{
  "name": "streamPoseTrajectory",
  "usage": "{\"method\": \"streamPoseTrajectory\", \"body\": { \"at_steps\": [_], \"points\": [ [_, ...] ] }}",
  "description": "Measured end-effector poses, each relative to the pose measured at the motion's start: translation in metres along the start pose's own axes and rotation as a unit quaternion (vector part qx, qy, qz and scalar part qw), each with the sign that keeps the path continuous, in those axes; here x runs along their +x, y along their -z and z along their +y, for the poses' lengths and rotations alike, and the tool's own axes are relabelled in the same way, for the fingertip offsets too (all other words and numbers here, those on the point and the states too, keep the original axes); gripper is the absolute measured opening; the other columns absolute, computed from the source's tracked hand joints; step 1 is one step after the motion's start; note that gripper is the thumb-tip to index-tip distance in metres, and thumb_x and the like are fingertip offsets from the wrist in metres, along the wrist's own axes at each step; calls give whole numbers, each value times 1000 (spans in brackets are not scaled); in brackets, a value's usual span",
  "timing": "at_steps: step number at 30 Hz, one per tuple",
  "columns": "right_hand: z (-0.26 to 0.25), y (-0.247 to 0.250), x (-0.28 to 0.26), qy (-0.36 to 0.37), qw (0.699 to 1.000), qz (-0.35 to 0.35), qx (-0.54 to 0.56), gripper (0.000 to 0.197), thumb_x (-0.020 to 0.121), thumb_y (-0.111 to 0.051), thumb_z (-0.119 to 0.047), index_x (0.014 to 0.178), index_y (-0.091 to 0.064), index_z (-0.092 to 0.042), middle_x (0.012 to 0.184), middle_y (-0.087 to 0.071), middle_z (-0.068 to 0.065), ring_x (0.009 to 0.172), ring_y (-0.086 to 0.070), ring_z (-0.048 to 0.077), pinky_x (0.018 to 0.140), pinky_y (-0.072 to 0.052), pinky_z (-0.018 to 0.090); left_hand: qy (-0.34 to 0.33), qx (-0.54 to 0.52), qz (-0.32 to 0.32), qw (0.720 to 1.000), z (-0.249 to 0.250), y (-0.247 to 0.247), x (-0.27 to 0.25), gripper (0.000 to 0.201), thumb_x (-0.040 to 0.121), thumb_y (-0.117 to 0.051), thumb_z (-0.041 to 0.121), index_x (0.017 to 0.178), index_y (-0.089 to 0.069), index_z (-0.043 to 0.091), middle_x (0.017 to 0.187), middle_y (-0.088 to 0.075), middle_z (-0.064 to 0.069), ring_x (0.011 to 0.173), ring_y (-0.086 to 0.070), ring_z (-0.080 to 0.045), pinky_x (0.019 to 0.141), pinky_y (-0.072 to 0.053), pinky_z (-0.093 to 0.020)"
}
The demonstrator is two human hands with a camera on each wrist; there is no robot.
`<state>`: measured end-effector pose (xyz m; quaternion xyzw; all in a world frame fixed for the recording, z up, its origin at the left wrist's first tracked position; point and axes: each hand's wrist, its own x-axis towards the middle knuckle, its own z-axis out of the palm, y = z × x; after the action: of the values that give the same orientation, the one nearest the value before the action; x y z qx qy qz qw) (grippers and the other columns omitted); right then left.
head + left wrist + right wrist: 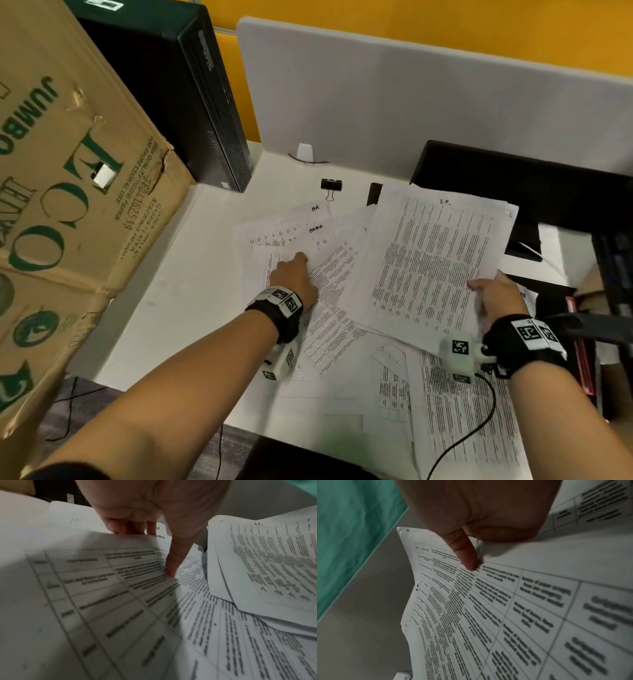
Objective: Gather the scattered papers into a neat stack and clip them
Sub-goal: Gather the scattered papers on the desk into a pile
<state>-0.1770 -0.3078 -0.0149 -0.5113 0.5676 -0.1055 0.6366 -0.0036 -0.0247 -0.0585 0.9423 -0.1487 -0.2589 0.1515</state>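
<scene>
Right hand (pixel 496 294) grip pinches gathered sheets (pixel 435 260); left hand (pixel 294 277) pinches scattered papers (pixel 329 329).

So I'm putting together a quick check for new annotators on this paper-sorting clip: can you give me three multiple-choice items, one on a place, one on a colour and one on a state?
1. Where is the binder clip?
A. On the desk beyond the scattered papers
B. Clamped on the sheets
C. In the left hand

2. What colour is the wall behind the grey divider?
A. Blue
B. Yellow-orange
C. White

3. What is the right hand doing?
A. Resting flat on the desk
B. Holding the clip
C. Pinching a sheaf of printed sheets by its edge

Answers:
1 A, the clip lies alone on the white desk, with no hand on it.
2 B, the band above the divider is yellow-orange.
3 C, the right wrist view shows the thumb on top of the sheets.
</scene>
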Motion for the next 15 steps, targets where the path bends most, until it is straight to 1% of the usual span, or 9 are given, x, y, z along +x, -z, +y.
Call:
{"method": "streamPoseTrajectory", "body": {
  "at_steps": [1, 3, 4, 6, 8, 9, 11, 13, 15],
  "points": [
    [0, 1, 0, -4, 1000, 6, 13, 45, 87, -44, 10, 121, -61, -13, 100, -68, 10, 91, -65, 33, 81, -54, 47, -12, 11, -1, 1000, 2, 2, -1, 41, 82, -58, 33, 121, -49, 21, 99, -64, -1, 90, -60, -23, 85, -49, -36],
    [0, 3, 0, -6, 999, 7, 32, 49, 85, -43, 11, 123, -61, -14, 105, -68, 12, 94, -65, 35, 83, -53, 49, -39, 5, 16, 999, 4, 5, -4, 31, 93, -48, 35, 121, -54, 24, 106, -67, 2, 95, -63, -23, 95, -44, -34],
    [-1, 4, -3, -6, 999, 7, 36, 50, 85, -42, 12, 123, -61, -13, 104, -68, 12, 93, -65, 35, 81, -53, 48, -42, -33, 26, 998, 3, 10, -5, 31, 95, -46, 33, 123, -54, 23, 113, -66, 2, 98, -62, -23, 94, -43, -31],
    [-6, 5, -7, -8, 1000, 5, 28, 45, 87, -41, 11, 120, -61, -13, 97, -67, 10, 87, -64, 32, 73, -54, 42, -22, -155, 71, 985, -1, 26, -2, 27, 97, -48, 28, 122, -55, 20, 117, -65, -2, 94, -59, -21, 85, -43, -26],
    [-12, 5, -11, -2, 1000, 2, -11, 37, 92, -43, 7, 116, -61, -15, 97, -66, 10, 85, -64, 30, 70, -54, 39, 6, -246, 140, 959, -7, 50, 4, 20, 95, -51, 23, 113, -58, 16, 112, -65, -6, 91, -57, -19, 81, -42, -25],
    [-12, 6, -8, 6, 999, 2, -33, 37, 91, -47, 5, 120, -59, -14, 104, -66, 15, 92, -64, 34, 76, -55, 43, 17, -282, 180, 942, -11, 63, 7, 20, 94, -53, 22, 111, -59, 14, 111, -66, -7, 93, -58, -20, 82, -43, -26],
    [-10, 5, -4, 26, 997, 8, -69, 44, 88, -54, 3, 130, -54, -8, 126, -60, 24, 115, -58, 43, 95, -50, 53, 25, -358, 241, 902, -18, 92, 11, 23, 93, -55, 20, 114, -60, 11, 111, -66, -8, 98, -61, -23, 86, -47, -29],
    [-7, 5, 4, 40, 996, 11, -77, 48, 87, -56, 2, 134, -51, -6, 133, -56, 25, 121, -55, 43, 101, -45, 56, 37, -443, 260, 857, -22, 117, 14, 20, 92, -57, 18, 111, -62, 16, 110, -68, -5, 97, -64, -20, 88, -49, -30],
    [-7, 0, 3, 40, 996, 13, -79, 50, 87, -55, 2, 136, -49, -6, 134, -55, 25, 122, -54, 44, 102, -44, 56, 26, -492, 261, 830, -23, 133, 12, 16, 91, -59, 19, 106, -62, 23, 105, -70, 1, 97, -67, -17, 90, -53, -32]
  ]
}}
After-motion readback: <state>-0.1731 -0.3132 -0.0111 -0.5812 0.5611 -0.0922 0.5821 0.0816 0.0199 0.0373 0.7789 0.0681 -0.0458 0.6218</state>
